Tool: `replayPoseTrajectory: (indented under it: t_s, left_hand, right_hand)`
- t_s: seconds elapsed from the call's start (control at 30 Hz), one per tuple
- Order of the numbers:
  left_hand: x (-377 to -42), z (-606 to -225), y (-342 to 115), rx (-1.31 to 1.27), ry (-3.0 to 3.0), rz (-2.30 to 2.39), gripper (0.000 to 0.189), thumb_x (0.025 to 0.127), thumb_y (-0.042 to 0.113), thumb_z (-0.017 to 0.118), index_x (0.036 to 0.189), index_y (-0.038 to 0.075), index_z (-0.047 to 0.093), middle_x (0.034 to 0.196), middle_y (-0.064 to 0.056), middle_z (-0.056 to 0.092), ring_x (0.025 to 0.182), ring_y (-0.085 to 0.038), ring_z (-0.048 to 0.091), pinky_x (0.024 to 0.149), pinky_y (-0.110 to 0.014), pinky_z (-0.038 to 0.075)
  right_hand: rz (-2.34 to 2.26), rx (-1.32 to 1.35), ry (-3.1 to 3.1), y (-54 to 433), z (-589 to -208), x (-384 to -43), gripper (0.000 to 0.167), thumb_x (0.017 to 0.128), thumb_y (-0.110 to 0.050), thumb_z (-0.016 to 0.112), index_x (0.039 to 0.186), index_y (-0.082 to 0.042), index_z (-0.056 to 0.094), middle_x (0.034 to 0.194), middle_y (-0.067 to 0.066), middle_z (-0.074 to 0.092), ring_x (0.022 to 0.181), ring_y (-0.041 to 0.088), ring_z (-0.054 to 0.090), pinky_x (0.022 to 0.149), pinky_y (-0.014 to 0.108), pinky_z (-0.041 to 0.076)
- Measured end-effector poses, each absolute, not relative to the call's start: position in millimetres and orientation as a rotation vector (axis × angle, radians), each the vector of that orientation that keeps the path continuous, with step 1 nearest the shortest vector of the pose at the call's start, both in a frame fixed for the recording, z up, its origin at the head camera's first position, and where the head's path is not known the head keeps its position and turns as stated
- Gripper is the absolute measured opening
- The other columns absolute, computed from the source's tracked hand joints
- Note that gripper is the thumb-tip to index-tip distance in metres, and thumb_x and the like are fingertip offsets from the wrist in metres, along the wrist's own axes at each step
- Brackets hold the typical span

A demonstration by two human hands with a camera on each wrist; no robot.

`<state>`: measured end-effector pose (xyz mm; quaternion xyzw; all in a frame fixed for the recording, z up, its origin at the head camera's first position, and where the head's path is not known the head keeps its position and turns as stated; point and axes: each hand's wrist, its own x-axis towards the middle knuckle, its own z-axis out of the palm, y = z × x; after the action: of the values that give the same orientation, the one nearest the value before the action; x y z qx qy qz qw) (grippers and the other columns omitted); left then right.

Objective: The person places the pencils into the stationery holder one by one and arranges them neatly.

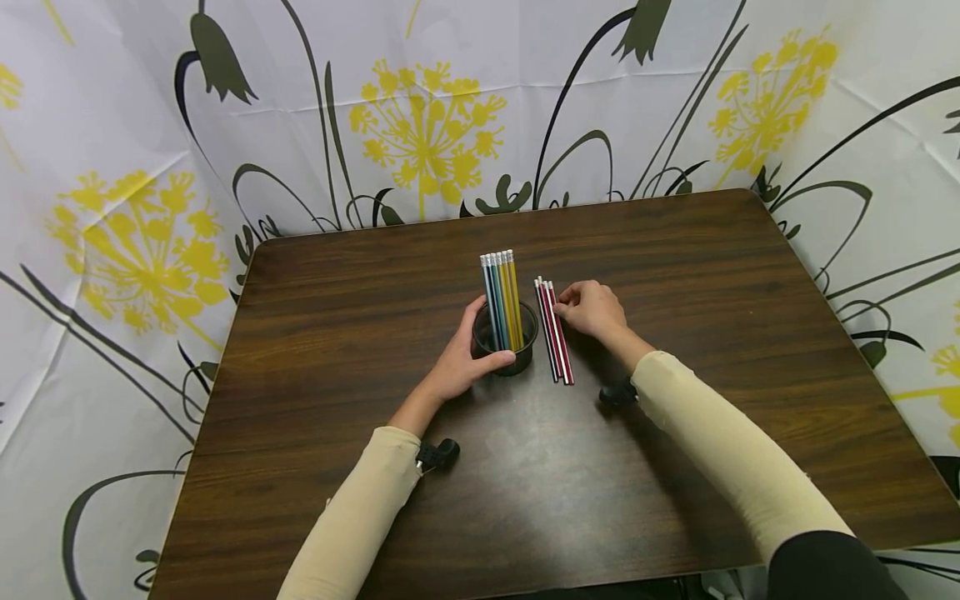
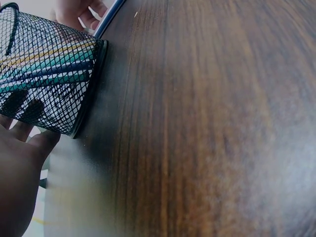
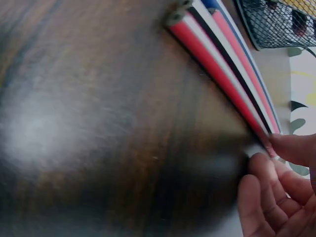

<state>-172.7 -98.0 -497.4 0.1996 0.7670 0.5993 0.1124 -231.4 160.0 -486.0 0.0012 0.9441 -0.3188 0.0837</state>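
While the left hand [image 1: 453, 358] gripped a mesh cup [image 1: 527, 350], the right hand [image 1: 596, 308] pinched a striped pencil [image 3: 212, 71].
Pale sleeves [image 1: 360, 508] crossed the near part of the brown table [image 1: 525, 517]; beyond, the left thumb and fingers curled round the cup's left side, blue, teal and yellow pencils [image 1: 501, 300] standing inside. Just right lay several striped pencils [image 1: 549, 333], the right thumb and fingertips closed on the rightmost, toward its far end. Flowered cloth [image 1: 465, 33] hung behind.

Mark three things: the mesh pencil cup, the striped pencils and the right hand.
Mesh pencil cup [image 2: 61, 98]: left wrist view, side wall.
Striped pencils [image 3: 227, 74]: right wrist view, mid-shaft.
Right hand [image 1: 595, 311]: head view, back of hand.
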Motion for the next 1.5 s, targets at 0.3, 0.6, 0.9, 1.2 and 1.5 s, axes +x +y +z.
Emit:
replayPoseTrajectory:
  t_s: [0.3, 0.6, 0.9, 1.2, 1.5]
  left_hand:
    - [-172.4, -495.1, -97.7, 0.585, 2.267, 1.741, 0.09, 0.088, 0.025, 0.074, 0.155, 0.03, 0.015, 0.151, -0.006, 0.033, 0.131, -0.025, 0.041, 0.108, -0.052, 0.031]
    - [-158.0, -458.4, -94.3, 0.59, 2.244, 1.717, 0.088, 0.089, 0.011, 0.07, 0.155, 0.01, 0.012, 0.151, -0.019, 0.032, 0.131, -0.034, 0.04, 0.108, -0.056, 0.031]
    - [-157.4, -457.0, -94.0, 0.586, 2.252, 1.702, 0.088, 0.089, 0.013, 0.07, 0.155, 0.01, 0.012, 0.152, -0.019, 0.031, 0.132, -0.033, 0.039, 0.108, -0.055, 0.03]
    - [-156.9, -454.8, -93.6, 0.58, 2.253, 1.691, 0.087, 0.091, 0.012, 0.069, 0.155, 0.011, 0.011, 0.153, -0.018, 0.029, 0.133, -0.033, 0.038, 0.109, -0.055, 0.03]
    - [-162.6, -469.1, -95.5, 0.543, 2.271, 1.675, 0.09, 0.089, 0.016, 0.071, 0.156, 0.013, 0.011, 0.154, -0.016, 0.029, 0.133, -0.032, 0.037, 0.109, -0.054, 0.029]
  right_hand:
    - [-0.757, 0.05, 2.859, 156.9, -474.3, -226.9, 0.024, 0.088, -0.029, 0.068, 0.103, -0.011, 0.072, 0.101, 0.009, 0.07, 0.089, 0.03, 0.062, 0.077, 0.049, 0.049]
    - [-0.702, 0.046, 2.87, 157.0, -472.7, -225.9, 0.024, 0.081, -0.025, 0.07, 0.1, -0.01, 0.072, 0.101, 0.012, 0.068, 0.088, 0.032, 0.061, 0.076, 0.049, 0.049]
    - [-0.9, 0.054, 2.869, 159.4, -456.0, -222.4, 0.02, 0.085, -0.023, 0.068, 0.099, -0.01, 0.072, 0.094, 0.008, 0.07, 0.083, 0.026, 0.063, 0.072, 0.043, 0.049]
    - [-1.307, -0.069, 3.007, 152.7, -403.3, -214.7, 0.023, 0.088, -0.021, 0.068, 0.107, -0.01, 0.071, 0.084, 0.003, 0.072, 0.074, 0.019, 0.065, 0.068, 0.036, 0.044]
    - [-1.723, -0.297, 3.028, 139.7, -364.3, -202.7, 0.022, 0.087, -0.017, 0.07, 0.108, -0.009, 0.073, 0.084, 0.001, 0.072, 0.068, 0.011, 0.063, 0.06, 0.023, 0.045]
